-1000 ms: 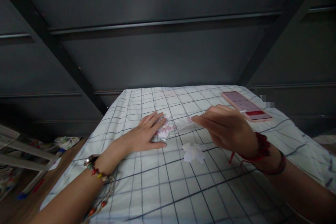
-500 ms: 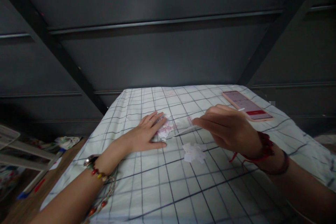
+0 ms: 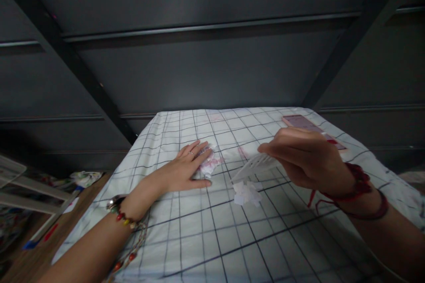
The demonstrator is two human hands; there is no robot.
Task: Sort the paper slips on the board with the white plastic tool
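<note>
My left hand (image 3: 187,168) lies flat with its fingers spread, resting on a crumpled white piece with pink markings (image 3: 210,166), tissue or thin cloth. My right hand (image 3: 302,157) is closed in a pinch round a flat, see-through whitish plastic strip (image 3: 250,169). The strip slants down to the left, and its other end pokes out behind the hand. Blur hides its exact kind. Just below its lower end sits a small pile of white paper scraps (image 3: 247,193) on the checked cloth. I cannot tell whether strip and scraps touch.
A white cloth with dark grid lines (image 3: 199,239) covers the table. At the back right lies a phone in a pink case (image 3: 299,121), partly behind my right hand. Dark panels (image 3: 206,66) stand behind the table. To the left is a pale metal frame (image 3: 33,199) on the floor.
My right hand has moved right and slightly nearer with the plastic strip, which has turned to show its flat face above the scraps. My left hand stays in place.
</note>
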